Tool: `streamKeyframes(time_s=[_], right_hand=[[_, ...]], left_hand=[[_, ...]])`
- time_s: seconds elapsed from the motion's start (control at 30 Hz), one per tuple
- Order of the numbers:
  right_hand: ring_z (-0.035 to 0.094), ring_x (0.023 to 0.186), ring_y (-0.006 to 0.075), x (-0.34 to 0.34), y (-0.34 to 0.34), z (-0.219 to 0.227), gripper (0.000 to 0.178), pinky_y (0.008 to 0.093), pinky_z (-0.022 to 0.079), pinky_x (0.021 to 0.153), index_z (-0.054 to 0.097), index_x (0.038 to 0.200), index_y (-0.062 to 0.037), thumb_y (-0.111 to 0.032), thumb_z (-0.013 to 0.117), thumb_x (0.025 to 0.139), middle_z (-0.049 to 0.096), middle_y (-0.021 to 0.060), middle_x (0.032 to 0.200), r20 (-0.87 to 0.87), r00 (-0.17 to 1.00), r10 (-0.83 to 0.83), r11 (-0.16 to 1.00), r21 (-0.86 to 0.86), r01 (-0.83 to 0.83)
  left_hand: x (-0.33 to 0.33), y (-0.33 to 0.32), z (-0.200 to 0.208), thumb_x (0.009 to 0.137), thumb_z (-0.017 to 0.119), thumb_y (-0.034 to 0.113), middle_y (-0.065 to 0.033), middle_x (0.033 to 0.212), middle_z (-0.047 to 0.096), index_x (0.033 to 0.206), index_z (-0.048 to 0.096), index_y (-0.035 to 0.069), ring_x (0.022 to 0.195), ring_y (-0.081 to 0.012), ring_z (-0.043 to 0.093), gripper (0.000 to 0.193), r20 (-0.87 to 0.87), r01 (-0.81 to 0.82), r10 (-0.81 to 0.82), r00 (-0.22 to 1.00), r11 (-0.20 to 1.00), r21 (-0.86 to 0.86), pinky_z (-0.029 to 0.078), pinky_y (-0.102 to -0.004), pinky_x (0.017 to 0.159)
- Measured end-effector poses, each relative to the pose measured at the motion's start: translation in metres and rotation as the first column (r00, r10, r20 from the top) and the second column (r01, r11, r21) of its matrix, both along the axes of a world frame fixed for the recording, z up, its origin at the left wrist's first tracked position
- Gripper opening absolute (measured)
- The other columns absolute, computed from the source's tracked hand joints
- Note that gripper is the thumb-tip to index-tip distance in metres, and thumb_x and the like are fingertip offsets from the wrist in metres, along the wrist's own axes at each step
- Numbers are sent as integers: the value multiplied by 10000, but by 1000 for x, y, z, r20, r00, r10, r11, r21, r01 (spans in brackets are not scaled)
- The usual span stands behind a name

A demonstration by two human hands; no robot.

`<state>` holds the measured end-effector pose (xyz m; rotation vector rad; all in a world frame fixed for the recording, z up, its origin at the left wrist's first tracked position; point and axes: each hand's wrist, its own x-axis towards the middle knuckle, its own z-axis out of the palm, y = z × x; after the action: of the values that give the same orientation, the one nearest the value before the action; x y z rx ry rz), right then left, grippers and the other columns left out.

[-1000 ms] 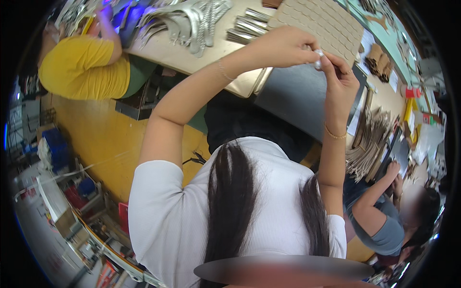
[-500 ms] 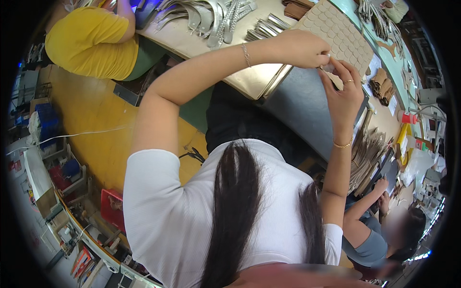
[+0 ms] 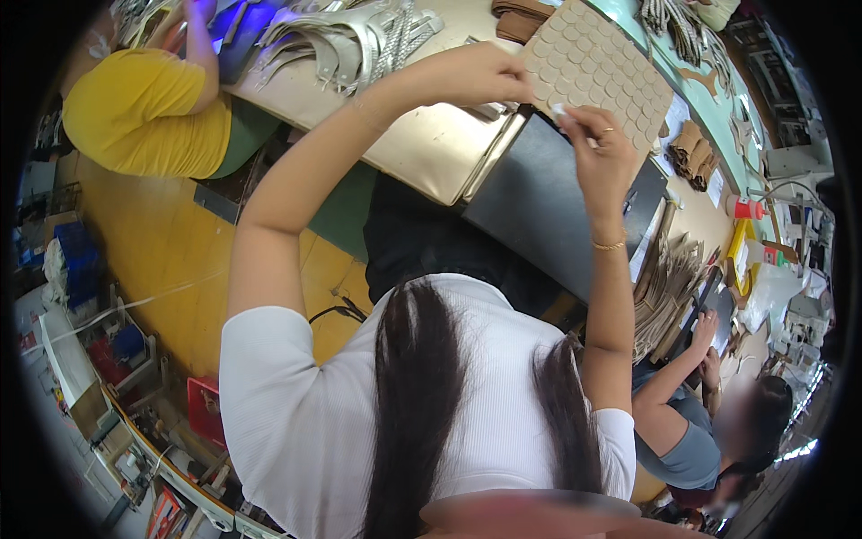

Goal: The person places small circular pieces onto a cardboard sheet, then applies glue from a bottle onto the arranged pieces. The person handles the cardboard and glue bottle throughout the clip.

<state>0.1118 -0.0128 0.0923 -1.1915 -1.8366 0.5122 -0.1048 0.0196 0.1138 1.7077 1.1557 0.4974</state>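
My left hand point(image 3: 485, 75) is closed above the gold sheets, left of the sheet of discs; its curled fingers hide anything they may hold. My right hand point(image 3: 603, 148) is raised over the dark board, thumb and fingers pinched on a small white piece point(image 3: 559, 110). Too little of the piece shows to tell its kind. Just beyond the right hand lies a tan sheet covered with rows of round discs point(image 3: 597, 67). Under the hands is a flat dark board point(image 3: 539, 193), with a stack of shiny gold sheets point(image 3: 431, 162) against its left side.
Silver straps point(image 3: 337, 54) lie at the far left of the table, brown folded pieces point(image 3: 691, 154) at the right. Stacked tan strips point(image 3: 673, 278) stand nearer me. A person in yellow point(image 3: 148, 112) sits left; another in grey-blue point(image 3: 682, 440) works at right.
My hands, close together before, have come apart. The left hand has moved left, away from the sheet of discs. The right hand keeps a pinch. The whole view has shifted slightly.
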Motion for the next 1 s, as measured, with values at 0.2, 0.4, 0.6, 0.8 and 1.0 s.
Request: streamKeyframes(time_s=[0.2,0.4,0.6,0.8,1.0], right_hand=[[623,647,179,-9,16,-56,134,293,482,603,700,888,-10,-109,672,803,662,107,789,103,993,-60,963,-255,85],[624,610,178,-17,21,-80,157,278,475,588,689,895,-7,-134,653,810,660,110,691,82,990,-117,909,-392,140],[591,687,233,-27,26,-93,81,384,401,714,629,782,-88,-149,679,767,626,58,673,283,950,-132,980,-108,168],[539,709,224,-34,26,-98,108,363,378,718,597,750,-89,-108,701,727,609,31,696,418,884,-211,975,160,157],[506,702,225,-34,20,-104,147,356,381,676,543,759,-88,-75,687,728,561,35,707,438,879,-188,974,202,107]], left_hand=[[-4,-19,-56,794,627,325,-122,714,644,827,653,86,700,-275,633,243,-394,-104,221,892,949,296,470,-397,616],[8,-33,-97,792,630,333,-103,733,655,843,639,120,719,-304,638,220,-397,-131,272,876,929,347,487,-419,643],[22,-34,-99,793,649,310,-97,701,646,1062,602,148,648,-302,635,318,-354,-161,371,858,850,501,499,-388,585],[31,13,-92,797,644,338,-112,722,661,1181,543,126,656,-285,653,450,-406,-127,385,829,836,534,514,-367,576],[23,107,-108,849,560,280,-121,613,604,1078,641,66,496,-237,589,324,-332,-286,340,880,937,203,452,-336,461]])
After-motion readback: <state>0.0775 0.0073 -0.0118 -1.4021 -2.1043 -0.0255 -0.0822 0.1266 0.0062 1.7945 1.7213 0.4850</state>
